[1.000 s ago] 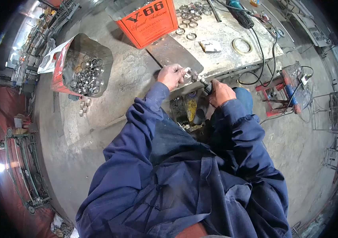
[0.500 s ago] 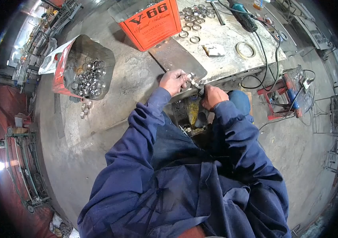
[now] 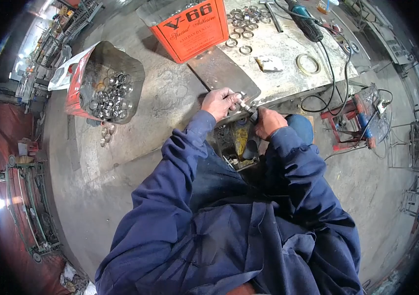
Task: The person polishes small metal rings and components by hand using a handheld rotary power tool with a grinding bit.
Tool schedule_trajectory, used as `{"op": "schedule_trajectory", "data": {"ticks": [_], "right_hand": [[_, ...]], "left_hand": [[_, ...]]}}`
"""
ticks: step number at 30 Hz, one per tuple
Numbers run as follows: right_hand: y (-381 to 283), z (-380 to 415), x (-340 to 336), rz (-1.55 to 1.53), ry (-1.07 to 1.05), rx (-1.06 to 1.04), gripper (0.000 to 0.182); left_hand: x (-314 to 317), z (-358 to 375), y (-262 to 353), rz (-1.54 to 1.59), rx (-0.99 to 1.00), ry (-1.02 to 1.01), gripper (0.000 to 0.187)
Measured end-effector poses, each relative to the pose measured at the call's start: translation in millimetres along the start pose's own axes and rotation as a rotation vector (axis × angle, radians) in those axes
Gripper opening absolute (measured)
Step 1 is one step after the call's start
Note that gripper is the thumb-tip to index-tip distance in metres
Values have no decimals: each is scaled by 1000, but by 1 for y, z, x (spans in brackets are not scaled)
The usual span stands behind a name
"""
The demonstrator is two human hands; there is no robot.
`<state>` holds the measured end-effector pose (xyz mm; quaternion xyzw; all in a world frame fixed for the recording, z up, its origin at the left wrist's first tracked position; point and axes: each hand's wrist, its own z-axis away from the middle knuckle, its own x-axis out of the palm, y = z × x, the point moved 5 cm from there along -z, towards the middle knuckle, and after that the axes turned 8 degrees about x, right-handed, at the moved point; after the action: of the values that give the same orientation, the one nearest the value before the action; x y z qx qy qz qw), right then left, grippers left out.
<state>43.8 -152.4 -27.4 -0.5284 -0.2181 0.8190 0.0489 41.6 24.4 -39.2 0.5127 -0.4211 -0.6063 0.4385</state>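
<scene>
At the table's near edge, my left hand (image 3: 218, 103) pinches a small shiny metal ring (image 3: 242, 102) between thumb and fingers. My right hand (image 3: 270, 123) is closed around a dark-handled tool (image 3: 254, 116), and its tip meets the ring or sits just beside it. The tool's exact kind cannot be made out. Under both hands lies the edge of a flat metal plate (image 3: 224, 73). Below them is an open drawer or box (image 3: 229, 135) with a yellow item (image 3: 241, 140) in it.
An orange can (image 3: 195, 32) stands behind the plate. Left of it, a cut-open can (image 3: 138, 83) holds many metal rings (image 3: 111, 101). Loose rings (image 3: 239, 34), a hammer (image 3: 274, 18), a large ring (image 3: 307, 64) and a corded power tool (image 3: 305, 22) lie on the table (image 3: 293, 81). A red stand (image 3: 339, 128) is at right.
The whole scene has shifted slightly in view. My hands stay together at the table edge, still holding the ring and the tool, with small shifts in their pose.
</scene>
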Motion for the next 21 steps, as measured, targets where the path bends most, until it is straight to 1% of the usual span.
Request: {"op": "schedule_trajectory", "data": {"ticks": [1,4,6,7,8,10,11,12,14,16,18,20,21], "right_hand": [[2,-2,4,5,0,-64,31],[7,3,-4,-37,-8,-42,33],[18,8,-10,-80,47,-44,34],[25,7,-9,-118,40,-31,38],[31,9,-11,-117,64,-6,41],[35,18,-16,-74,89,16,42],[46,17,-8,-62,146,15,41],[38,27,-20,-81,136,13,40],[43,30,-24,-43,70,40,38],[40,37,-31,-43,116,38,38],[45,34,-28,-62,123,30,40],[43,40,-34,-69,122,47,42],[43,42,-36,-74,129,62,42]], "left_hand": [[-1,-2,1,0,4,0,27],[-5,-2,-1,4,9,15,26],[-12,-6,-5,20,-29,67,26],[-21,-8,-4,-38,4,95,26],[-30,-13,-1,13,34,189,21],[-56,-29,19,167,92,360,19],[-74,-38,40,121,158,414,19],[-97,-49,59,78,216,464,20],[-149,-86,82,-194,449,625,23],[-184,-99,119,-586,603,806,27],[-203,-112,134,-815,515,769,27],[-223,-139,117,-945,235,629,29],[-219,-140,122,-942,247,615,29]]}}
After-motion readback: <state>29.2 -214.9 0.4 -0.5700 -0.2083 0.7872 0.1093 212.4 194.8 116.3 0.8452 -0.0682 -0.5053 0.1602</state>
